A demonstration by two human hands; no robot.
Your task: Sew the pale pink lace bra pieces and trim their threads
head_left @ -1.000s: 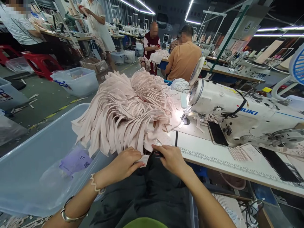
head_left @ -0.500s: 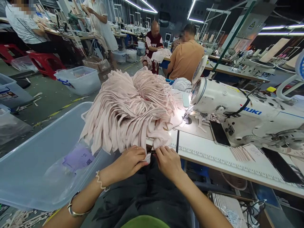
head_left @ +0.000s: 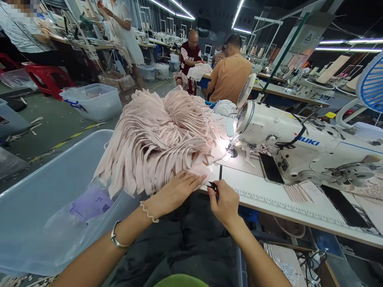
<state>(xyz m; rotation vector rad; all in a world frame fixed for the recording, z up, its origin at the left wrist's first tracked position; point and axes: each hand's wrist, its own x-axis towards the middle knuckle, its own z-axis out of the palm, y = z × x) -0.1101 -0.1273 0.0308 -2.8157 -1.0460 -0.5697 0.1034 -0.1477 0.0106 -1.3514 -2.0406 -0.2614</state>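
A large heap of pale pink fabric pieces (head_left: pixel 152 139) lies over the front left of the white sewing table (head_left: pixel 254 189). My left hand (head_left: pixel 176 191) rests on the heap's lower right edge, fingers together on a loose pink piece. To its right, my right hand (head_left: pixel 223 199) is closed round small black snips (head_left: pixel 213 186), whose tips point left toward the fabric. The sewing machine (head_left: pixel 278 127) stands behind and to the right, its lamp lighting the needle area beside the heap.
A big translucent blue bin (head_left: pixel 56 171) with a purple-labelled bag (head_left: pixel 91 205) is at the left. Stacked pink strips (head_left: pixel 297 192) lie on the table at right. Several people sit or stand farther back. A blue fan (head_left: pixel 371 83) is at upper right.
My left hand has moved right and up onto the fabric. My right hand has shifted right, bringing the snips more into view. The view has turned slightly.
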